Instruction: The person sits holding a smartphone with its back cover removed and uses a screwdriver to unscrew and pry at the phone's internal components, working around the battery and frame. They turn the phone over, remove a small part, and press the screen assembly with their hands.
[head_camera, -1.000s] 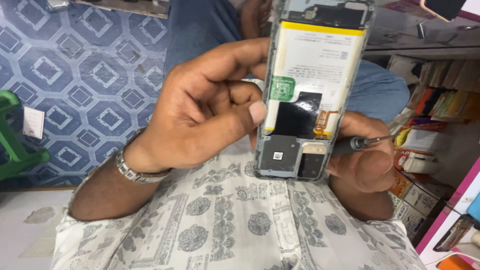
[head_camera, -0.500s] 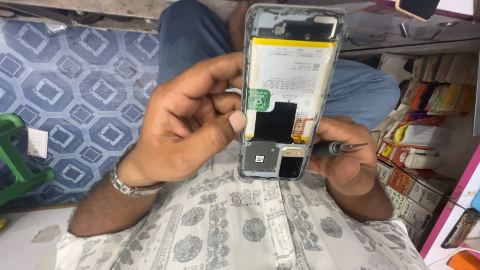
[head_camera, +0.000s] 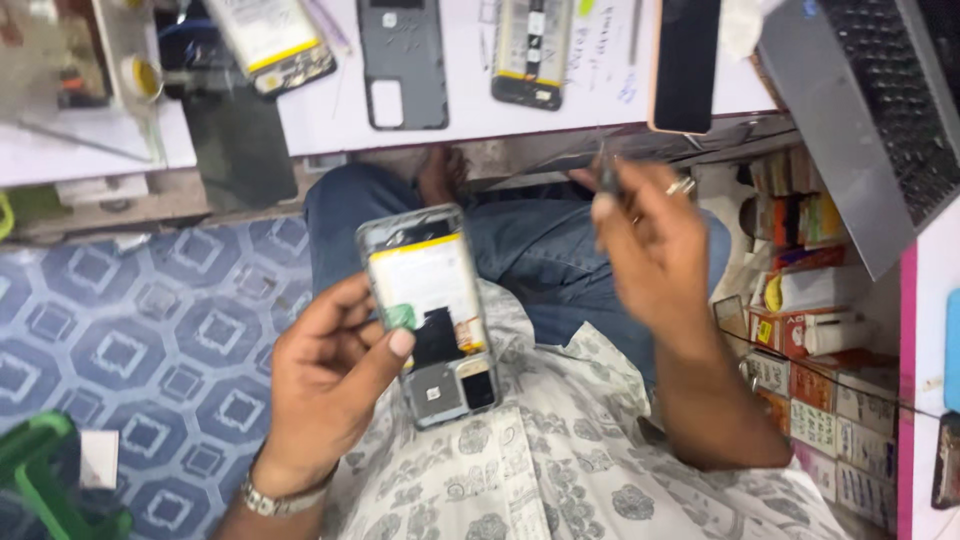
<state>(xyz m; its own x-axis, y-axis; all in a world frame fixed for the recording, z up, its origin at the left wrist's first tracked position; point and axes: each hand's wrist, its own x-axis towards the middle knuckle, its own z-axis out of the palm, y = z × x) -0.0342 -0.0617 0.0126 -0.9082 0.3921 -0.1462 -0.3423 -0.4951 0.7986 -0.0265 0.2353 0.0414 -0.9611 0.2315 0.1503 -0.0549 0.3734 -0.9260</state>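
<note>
The fingers (head_camera: 345, 335) of the left hand (head_camera: 325, 385) are curled around an opened phone (head_camera: 432, 315), and the thumb presses on its face beside a small green sticker (head_camera: 402, 316). The phone has no back cover, so a pale battery (head_camera: 424, 282) with a yellow strip on top and the dark boards below it are visible. It is held tilted above the person's lap, in front of the patterned shirt (head_camera: 560, 460), well apart from the work table (head_camera: 520, 100). A metal watch (head_camera: 278, 500) sits on the left wrist.

The right hand (head_camera: 655, 250) is raised to the right of the phone and is not touching it. Its fingers are pinched together on a thin dark tool (head_camera: 607, 170), which points up toward the table edge. The hand is blurred, so I cannot tell what kind of tool it is. A ring (head_camera: 682, 186) is on one finger.

On the table lie a dark back cover (head_camera: 403, 62), two more opened phones (head_camera: 272, 40) (head_camera: 530, 50), a black phone (head_camera: 686, 62) face down and, at the right, a laptop (head_camera: 880, 110). Under the table, at the right side, coloured small boxes (head_camera: 810, 330) are stacked on shelves. The floor (head_camera: 130, 330) has a blue pattern, and a green object (head_camera: 50, 480) stands in the lower left corner.
</note>
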